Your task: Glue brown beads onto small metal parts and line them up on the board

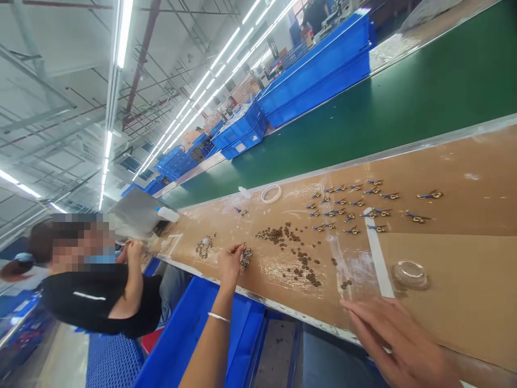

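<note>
My left hand (229, 265), a white band on its wrist, reaches to a small heap of blue-and-gold metal pieces (245, 260). Its thumb and fingertips are pinched together at the heap's edge; whatever is between them is too small to make out. Low on the right, my right hand (399, 339) hovers over or rests at the table's front edge, fingers stretched out, nothing visible in them. Many small brown round discs (304, 264) lie scattered between the hands. Beyond them, similar blue-and-gold pieces (340, 202) are laid out in loose rows.
A co-worker (100, 302) sits at the left. On the brown-covered table (464, 280) are a clear round lid (410, 275), a white ring (271, 193) and a white bottle (167, 214). Behind runs a green belt (404, 97) with blue bins (319, 70). A blue crate (242, 323) stands below the edge.
</note>
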Motion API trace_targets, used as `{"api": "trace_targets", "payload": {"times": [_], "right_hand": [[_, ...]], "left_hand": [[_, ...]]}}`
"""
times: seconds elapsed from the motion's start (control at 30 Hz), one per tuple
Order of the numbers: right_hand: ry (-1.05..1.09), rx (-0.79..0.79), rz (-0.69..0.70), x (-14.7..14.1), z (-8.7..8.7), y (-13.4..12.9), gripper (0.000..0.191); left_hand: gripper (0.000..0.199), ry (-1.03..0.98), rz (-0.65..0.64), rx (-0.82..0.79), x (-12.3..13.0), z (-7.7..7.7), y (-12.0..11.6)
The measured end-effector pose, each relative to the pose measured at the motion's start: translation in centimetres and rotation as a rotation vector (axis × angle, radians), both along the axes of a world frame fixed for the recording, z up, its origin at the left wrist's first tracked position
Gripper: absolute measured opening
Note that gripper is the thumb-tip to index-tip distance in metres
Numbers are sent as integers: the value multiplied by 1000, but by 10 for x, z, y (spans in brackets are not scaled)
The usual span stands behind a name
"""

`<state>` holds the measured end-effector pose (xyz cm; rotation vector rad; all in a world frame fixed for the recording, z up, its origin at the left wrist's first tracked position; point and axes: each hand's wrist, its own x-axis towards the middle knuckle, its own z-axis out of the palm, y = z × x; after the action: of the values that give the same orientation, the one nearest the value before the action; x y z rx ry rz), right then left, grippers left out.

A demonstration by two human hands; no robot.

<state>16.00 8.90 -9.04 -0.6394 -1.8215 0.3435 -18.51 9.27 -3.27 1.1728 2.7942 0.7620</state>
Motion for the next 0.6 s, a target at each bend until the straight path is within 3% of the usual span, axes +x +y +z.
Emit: {"api": "trace_targets", "payload": {"times": [0.13, 0.37, 0.6], "right_hand": [[-17, 10, -2, -1, 1, -1, 18], [-9, -51, -1, -1, -7, -4, 15], [64, -85, -4, -3, -5, -5, 17]], "left_hand": [[26, -57, 39, -149, -29, -4, 6], [36, -230, 42, -197, -39, -17, 37], [27, -506, -16, -35, -25, 3, 39]]}}
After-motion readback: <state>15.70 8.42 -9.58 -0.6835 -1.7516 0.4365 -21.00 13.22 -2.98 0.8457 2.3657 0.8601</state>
